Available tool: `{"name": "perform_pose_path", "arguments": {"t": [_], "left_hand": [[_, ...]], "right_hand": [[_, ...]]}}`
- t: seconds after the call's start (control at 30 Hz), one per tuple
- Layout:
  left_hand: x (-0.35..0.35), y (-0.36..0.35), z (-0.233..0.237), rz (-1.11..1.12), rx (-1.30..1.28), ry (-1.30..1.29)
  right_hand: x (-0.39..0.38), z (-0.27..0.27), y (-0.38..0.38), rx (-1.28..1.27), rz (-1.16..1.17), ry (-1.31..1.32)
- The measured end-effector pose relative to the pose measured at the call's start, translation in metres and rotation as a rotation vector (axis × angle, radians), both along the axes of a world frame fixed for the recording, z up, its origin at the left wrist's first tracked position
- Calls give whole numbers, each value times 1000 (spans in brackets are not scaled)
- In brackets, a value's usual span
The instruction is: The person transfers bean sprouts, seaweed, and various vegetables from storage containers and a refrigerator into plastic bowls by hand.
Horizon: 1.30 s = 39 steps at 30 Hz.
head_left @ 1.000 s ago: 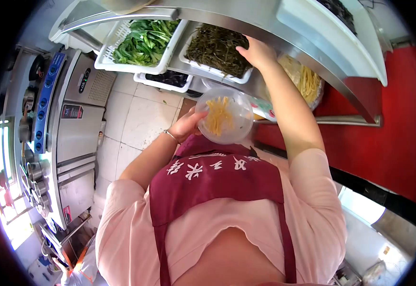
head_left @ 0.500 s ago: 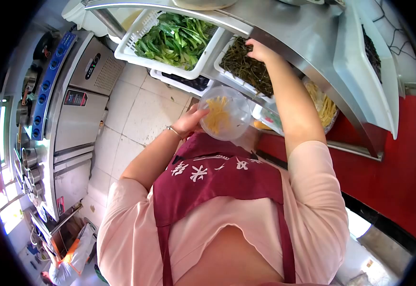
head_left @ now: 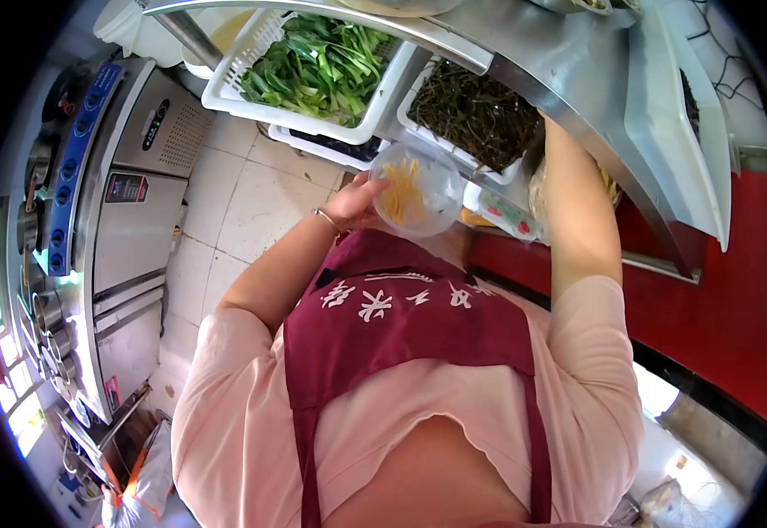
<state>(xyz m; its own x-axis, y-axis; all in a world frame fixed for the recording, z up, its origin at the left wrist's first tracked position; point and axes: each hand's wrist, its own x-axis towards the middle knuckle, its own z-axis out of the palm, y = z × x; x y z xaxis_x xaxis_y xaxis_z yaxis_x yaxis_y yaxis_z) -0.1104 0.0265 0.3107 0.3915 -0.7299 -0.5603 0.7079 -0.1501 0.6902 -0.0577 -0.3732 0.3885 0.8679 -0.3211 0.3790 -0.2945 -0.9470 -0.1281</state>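
Observation:
My left hand (head_left: 354, 204) grips the rim of a clear plastic bowl (head_left: 439, 195), which holds pale yellow strips (head_left: 401, 189). My right forearm reaches up to the right of a white tray of dark green-brown strands (head_left: 467, 110); the steel shelf edge hides my right hand and its fingers. Up and left of the bowl stands a white basket (head_left: 216, 92) full of cut leafy greens (head_left: 322, 70). Beside my right forearm, a bag of yellow strips (head_left: 609, 187) is partly covered.
A steel shelf (head_left: 524, 44) overhangs the trays. A white tray (head_left: 674, 141) stands tilted at the right, above a red surface (head_left: 718, 308). Stove knobs and a steel cabinet (head_left: 133, 220) line the left. A container with red marks (head_left: 511, 213) sits right of the bowl.
My right hand has left the dark strands and moved right, out of sight under the shelf. My left hand still holds the bowl, now slightly higher in view.

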Motion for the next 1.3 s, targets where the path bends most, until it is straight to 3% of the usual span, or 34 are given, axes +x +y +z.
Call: {"name": "perform_pose_path", "arguments": {"t": [0.07,0.17,0.3,0.37,0.4,0.5,0.57,0.6,0.67,0.73,0.8,0.87,0.93,0.97,1.0,1.07,1.13,1.2,1.23,1.3], "left_hand": [[0,-4,8,85,40,75],[4,-7,-12,38,88,-10],[3,-12,-7,63,99,-25],[4,-12,-15,46,89,-5],[5,-12,-17,44,89,-5],[5,-14,-26,31,121,-12],[1,-15,-35,121,-106,138],[-3,-14,-19,118,-102,140],[-7,-11,9,106,40,20],[-2,-8,-7,99,48,72],[-2,-7,-9,85,45,70],[-5,-7,-6,115,-36,64],[-3,-4,-10,99,19,39],[-1,-3,-12,74,77,10],[1,-2,-14,71,75,0],[-4,-4,-20,129,-55,80],[-1,-1,-18,62,-44,73],[-1,-4,-25,129,19,37],[1,-4,-24,128,17,36],[3,-1,-19,96,-19,97]], "right_hand": [[-12,11,2,62,-2,-103],[-29,18,12,178,-4,-188],[-60,18,46,472,14,-126],[-89,50,101,981,47,157],[-104,77,140,1158,119,46],[-124,31,183,907,280,-94],[-132,-12,194,581,532,175],[-139,-25,199,481,493,344],[-137,-31,195,528,505,276],[-132,-10,196,570,404,214],[-126,2,194,552,420,-22],[-122,-3,196,701,341,-69],[-122,-37,189,489,622,109],[-128,-31,193,397,620,280],[-126,-25,197,393,619,270],[-122,-11,200,458,460,61],[-105,-5,181,516,360,154],[-87,13,155,460,228,138],[-78,13,134,386,241,73],[-68,19,106,321,300,194]]}}
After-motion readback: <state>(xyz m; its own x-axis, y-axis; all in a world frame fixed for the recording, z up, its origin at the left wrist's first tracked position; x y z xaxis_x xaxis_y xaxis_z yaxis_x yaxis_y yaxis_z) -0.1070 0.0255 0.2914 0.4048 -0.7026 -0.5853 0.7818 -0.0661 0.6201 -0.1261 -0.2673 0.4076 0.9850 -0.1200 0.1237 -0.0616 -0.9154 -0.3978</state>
